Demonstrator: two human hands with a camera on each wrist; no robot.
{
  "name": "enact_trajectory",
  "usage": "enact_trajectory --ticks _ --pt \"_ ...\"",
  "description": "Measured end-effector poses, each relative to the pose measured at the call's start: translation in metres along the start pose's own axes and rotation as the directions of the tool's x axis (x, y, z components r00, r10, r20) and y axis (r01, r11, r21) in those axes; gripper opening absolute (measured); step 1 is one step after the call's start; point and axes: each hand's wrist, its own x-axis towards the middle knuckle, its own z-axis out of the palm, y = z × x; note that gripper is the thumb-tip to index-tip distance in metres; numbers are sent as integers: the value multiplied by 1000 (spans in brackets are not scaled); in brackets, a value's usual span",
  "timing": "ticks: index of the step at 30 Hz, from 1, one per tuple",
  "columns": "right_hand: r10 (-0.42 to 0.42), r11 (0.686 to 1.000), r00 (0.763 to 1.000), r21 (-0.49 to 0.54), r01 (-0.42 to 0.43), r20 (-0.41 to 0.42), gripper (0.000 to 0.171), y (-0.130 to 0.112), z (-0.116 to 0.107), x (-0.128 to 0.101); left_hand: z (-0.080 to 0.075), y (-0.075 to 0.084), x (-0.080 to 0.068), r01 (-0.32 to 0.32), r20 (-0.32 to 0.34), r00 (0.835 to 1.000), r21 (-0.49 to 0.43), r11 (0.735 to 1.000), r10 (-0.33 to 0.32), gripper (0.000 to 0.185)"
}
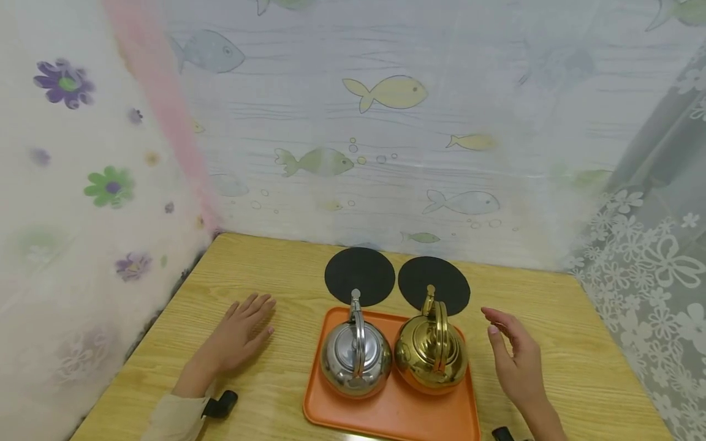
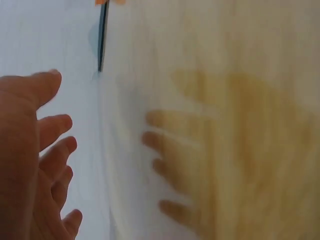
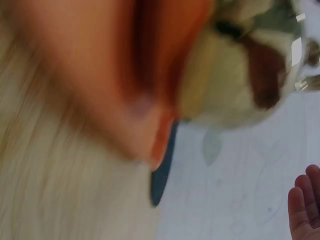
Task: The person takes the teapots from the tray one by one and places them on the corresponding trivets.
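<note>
Left hand [image 1: 242, 331]: laid flat, palm down, on the table [image 1: 557, 343], fingers straight and slightly spread; nothing is held. It is placed left of the tray, apart from it. In the left wrist view the fingers [image 2: 50, 130] are seen loosely spread and held apart from any object.

Right hand [image 1: 515, 358]: held on edge just right of the gold kettle, palm turned toward it, fingers relaxed and slightly bent; nothing is gripped, and a small gap to the kettle is seen. Only fingertips [image 3: 305, 205] are caught in the blurred right wrist view.

Gold kettle [image 1: 431, 352]: stood upright on the right half of the tray, handle raised, spout pointed away toward the right mat.

Silver kettle [image 1: 355, 358]: stood upright on the left half of the tray, just beside the gold one; whether they touch cannot be told.

Tray [image 1: 397, 413]: orange, set on the table between the hands, near the front edge.

Mats: two black round mats, left [image 1: 360, 274] and right [image 1: 434, 283], laid side by side behind the tray.

Surroundings: curtains printed with fish and flowers are hung around the table.
</note>
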Motion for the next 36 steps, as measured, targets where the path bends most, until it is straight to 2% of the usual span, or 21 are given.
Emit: enact_trajectory --ticks 2,6,8,12,17,23,26,36 --pt "47 990 999 131 -46 -2 28 -11 1 1 1 5 1 -62 3 998 -13 998 62 59" --pt "137 916 990 375 -142 39 28 -29 1 4 4 19 2 -141 13 990 -45 989 141 62" --pt "161 873 984 454 -177 73 30 -36 1 5 7 26 3 -160 35 986 -59 985 162 65" --pt "171 812 976 542 -215 132 33 -48 1 5 13 40 5 -191 94 976 -73 979 197 72" --pt "122 780 971 584 -223 206 35 -56 5 8 21 50 7 -247 121 959 -74 966 255 83" --pt "86 727 944 628 -278 318 39 -57 13 10 24 53 7 -237 141 957 -121 964 253 92" --pt "85 711 933 635 -302 349 40 -57 16 10 25 54 9 -240 140 956 -124 963 257 94" --pt "212 703 896 577 -416 389 34 -58 17 13 30 57 12 -200 159 960 -197 960 232 96"
